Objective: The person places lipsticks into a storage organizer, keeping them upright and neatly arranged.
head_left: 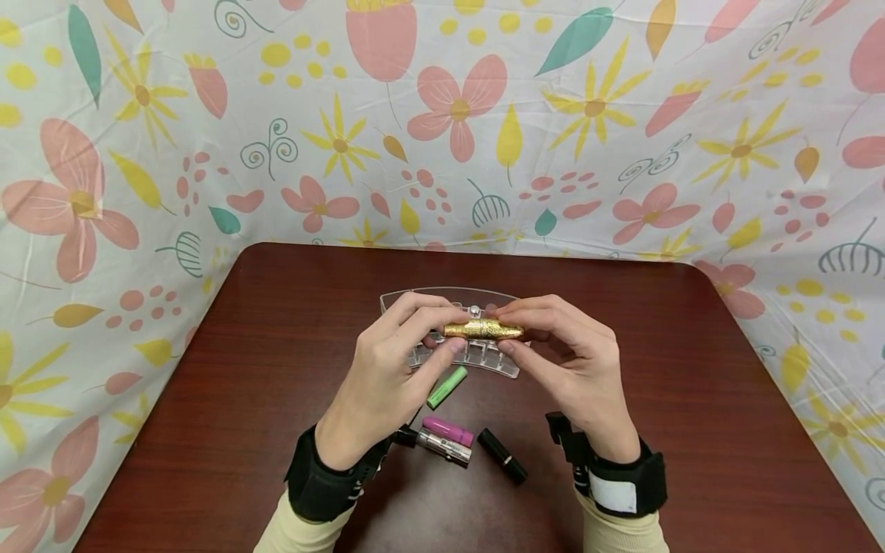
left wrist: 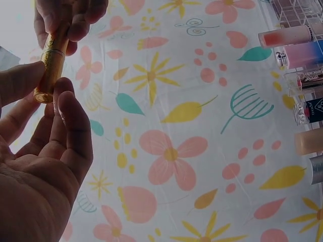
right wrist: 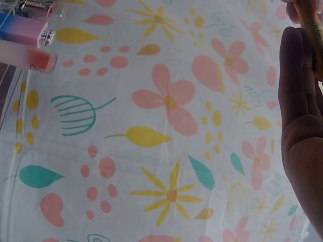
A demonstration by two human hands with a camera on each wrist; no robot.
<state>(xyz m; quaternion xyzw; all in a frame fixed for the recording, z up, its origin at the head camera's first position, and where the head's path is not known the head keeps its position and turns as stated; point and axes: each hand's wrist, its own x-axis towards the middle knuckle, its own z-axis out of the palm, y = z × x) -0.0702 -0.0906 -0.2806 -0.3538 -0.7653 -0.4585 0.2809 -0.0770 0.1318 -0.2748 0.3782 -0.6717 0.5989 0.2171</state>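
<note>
A gold patterned lipstick tube (head_left: 484,329) lies sideways between my two hands, above a clear plastic rack (head_left: 510,370). My left hand (head_left: 396,359) pinches its left end between thumb and fingers. At the other end, my right hand (head_left: 577,355) grips the tube with thumb and fingertips. The left wrist view shows the same gold tube (left wrist: 53,63) with fingers at both ends. In the right wrist view only part of the tube (right wrist: 308,15) appears at the top right corner, partly behind the fingers.
On the brown table (head_left: 691,399) lie a green tube (head_left: 447,386), a magenta tube (head_left: 447,431), a silver tube (head_left: 444,447) and a black tube (head_left: 502,456). Several lip products, including a pale pink tube (left wrist: 285,36), show at the left wrist view's right edge. Patterned cloth (head_left: 456,192) stands behind.
</note>
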